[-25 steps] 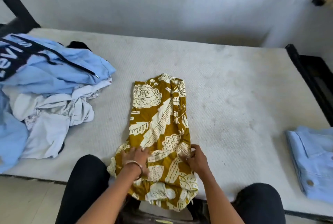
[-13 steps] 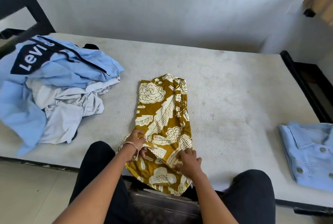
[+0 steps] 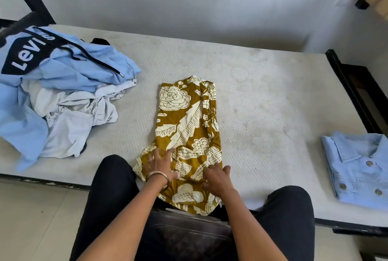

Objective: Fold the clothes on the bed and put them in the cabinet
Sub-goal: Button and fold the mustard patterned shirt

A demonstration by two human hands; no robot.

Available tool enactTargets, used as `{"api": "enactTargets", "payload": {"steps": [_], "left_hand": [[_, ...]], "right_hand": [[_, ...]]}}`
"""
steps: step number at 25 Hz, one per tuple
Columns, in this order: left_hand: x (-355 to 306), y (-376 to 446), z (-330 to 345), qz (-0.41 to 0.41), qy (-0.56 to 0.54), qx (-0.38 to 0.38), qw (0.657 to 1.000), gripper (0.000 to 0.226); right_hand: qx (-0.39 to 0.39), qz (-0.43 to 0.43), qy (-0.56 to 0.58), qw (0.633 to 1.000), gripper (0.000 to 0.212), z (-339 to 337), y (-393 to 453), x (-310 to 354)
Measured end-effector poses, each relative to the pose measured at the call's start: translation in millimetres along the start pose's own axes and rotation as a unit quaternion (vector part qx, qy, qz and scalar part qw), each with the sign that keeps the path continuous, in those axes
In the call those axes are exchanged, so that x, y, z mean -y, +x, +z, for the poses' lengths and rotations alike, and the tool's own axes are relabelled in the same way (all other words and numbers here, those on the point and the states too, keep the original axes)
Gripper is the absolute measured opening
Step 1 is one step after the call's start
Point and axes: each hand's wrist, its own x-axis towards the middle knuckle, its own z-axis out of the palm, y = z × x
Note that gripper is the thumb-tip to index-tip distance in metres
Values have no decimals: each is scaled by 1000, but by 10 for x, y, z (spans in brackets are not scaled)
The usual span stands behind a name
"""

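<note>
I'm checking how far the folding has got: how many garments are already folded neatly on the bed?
1: the light blue buttoned shirt at the bed's right edge. The mustard floral garment is only folded lengthwise, both hands on it. The left pile is unfolded.

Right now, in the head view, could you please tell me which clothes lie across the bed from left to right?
Unfolded pile topped by a light blue Levi's hoodie → mustard floral garment under both hands → folded light blue button shirt.

Bare mattress lies open between the clothes pile (left) and the folded shirt.
</note>
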Motion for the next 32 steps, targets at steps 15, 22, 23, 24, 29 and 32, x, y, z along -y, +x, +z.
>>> {"api": "enactTargets", "payload": {"steps": [15, 22, 23, 24, 29, 32], "left_hand": [[203, 416, -21, -5, -191, -36, 981, 34], [110, 465, -436, -308, -743, 48, 593, 30], [7, 469, -518, -302, -770, 54, 560, 24], [-132, 481, -603, -291, -791, 54, 535, 18], [-980, 709, -870, -130, -816, 146, 544, 28], [-1174, 932, -721, -72, -647, 185, 736, 48]], "right_hand": [[-39, 3, 5, 999, 78, 223, 109, -104], [-24, 0, 51, 998, 34, 258, 34, -78], [-12, 14, 113, 993, 30, 224, 19, -100], [3, 23, 172, 985, 30, 182, 13, -126], [-39, 123, 471, 873, 45, 119, 87, -443], [-32, 205, 487, 849, 48, 121, 180, -628]]}}
